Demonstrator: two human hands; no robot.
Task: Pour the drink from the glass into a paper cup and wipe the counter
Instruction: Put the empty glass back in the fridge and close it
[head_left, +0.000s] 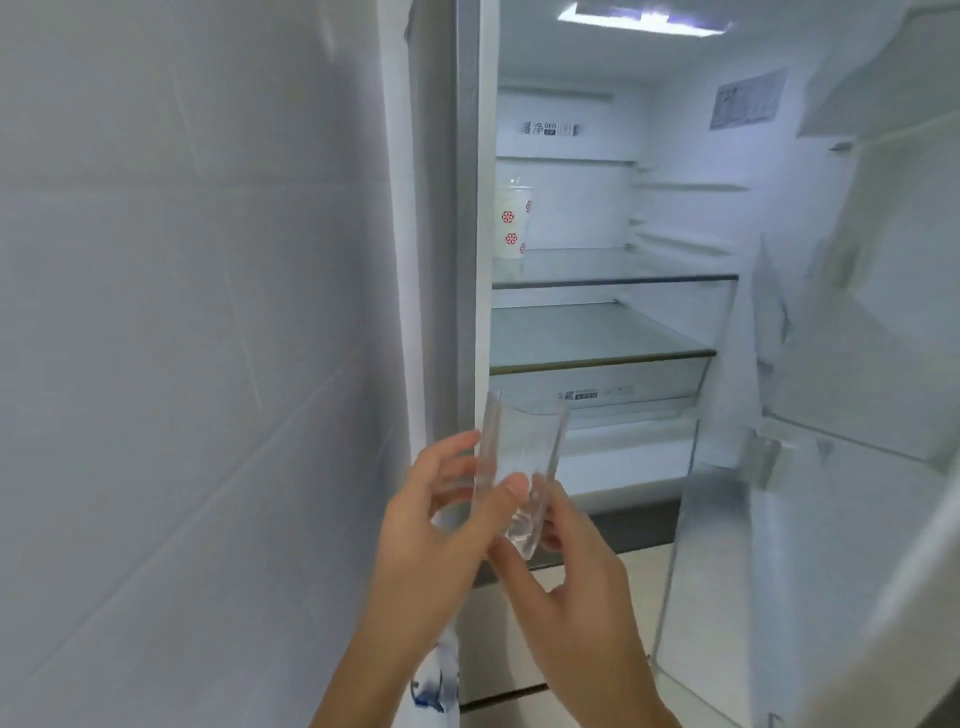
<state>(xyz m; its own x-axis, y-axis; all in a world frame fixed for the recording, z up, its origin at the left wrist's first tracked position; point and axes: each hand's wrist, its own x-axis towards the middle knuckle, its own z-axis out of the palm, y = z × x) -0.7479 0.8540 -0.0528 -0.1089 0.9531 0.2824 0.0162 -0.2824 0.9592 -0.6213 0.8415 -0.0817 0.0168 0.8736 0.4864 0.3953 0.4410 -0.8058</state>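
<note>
Clear glass (519, 457) — slightly tilted; red-patterned paper cup (511, 223) — on fridge shelf (597, 266).

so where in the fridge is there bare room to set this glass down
Upper shelf: bare from the paper cup to the right wall. Lower shelf, above the drawer: bare all across. Crowded only around the cup, upper left.

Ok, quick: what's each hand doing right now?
Left hand: grips the glass.
Right hand: grips the same glass near its base.
</note>
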